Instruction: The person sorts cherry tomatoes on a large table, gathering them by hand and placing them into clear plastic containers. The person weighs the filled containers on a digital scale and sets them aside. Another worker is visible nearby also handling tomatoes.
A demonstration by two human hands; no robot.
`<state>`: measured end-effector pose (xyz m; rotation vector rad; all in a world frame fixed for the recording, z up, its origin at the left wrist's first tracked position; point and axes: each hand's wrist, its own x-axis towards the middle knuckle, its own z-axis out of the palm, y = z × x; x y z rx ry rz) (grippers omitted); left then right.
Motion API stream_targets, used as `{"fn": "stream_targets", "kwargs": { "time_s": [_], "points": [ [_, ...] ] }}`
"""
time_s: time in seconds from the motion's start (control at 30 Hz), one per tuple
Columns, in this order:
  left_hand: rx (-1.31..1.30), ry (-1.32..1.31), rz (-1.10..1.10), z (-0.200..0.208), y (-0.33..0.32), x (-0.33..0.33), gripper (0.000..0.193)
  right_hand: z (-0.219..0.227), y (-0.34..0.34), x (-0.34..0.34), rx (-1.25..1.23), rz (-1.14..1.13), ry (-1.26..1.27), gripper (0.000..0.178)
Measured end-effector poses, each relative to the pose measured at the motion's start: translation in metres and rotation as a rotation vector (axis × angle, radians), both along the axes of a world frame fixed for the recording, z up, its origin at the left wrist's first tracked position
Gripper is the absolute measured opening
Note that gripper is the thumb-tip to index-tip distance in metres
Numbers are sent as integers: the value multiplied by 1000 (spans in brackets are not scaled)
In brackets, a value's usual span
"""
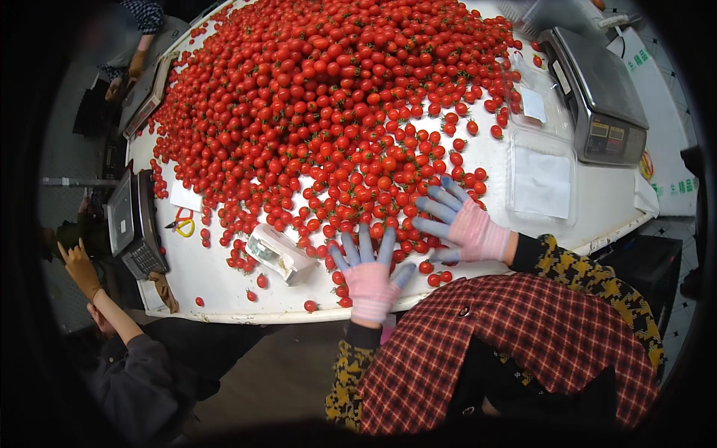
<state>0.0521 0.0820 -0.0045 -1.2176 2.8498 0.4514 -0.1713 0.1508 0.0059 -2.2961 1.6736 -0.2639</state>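
Head view: saw left hand, gloved in pink and grey-blue, palm down and spread wide at the near fringe of heaped cherry tomatoes. Noted right hand, gloved alike, also spread wide, set to the right of and slightly beyond the left hand, angled inward over the same fringe. Could not tell touching from hovering at either. Found a few loose tomatoes just beside both, with the main heap well beyond. Left of left hand, logged a small white box. Farther left, spotted yellow-handled scissors, then a scale, then a co-worker's brown-gloved hand. Right of right hand, recorded a clear tray, lined in white, on a white table; farther right and beyond, sighted a second scale with a metal top.
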Motion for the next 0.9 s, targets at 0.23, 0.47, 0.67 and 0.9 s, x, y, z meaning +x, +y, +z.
{"fn": "stream_targets", "kwargs": {
  "time_s": [0.23, 0.47, 0.67, 0.9],
  "points": [
    [24, -46, -177, -14, 33, -8, 85, -12, 29, -13, 133, 286, 67, 67],
    [-111, 2, 121, -7, -31, -12, 77, -19, -31, -20, -39, -222, 146, 66],
    [-14, -107, -145, -14, 12, 2, 82, -23, 3, 4, 96, 62, 77, 69],
    [6, 307, 126, -9, -23, -12, 67, -8, -58, -2, -123, -187, 70, 51]
  ]
}}
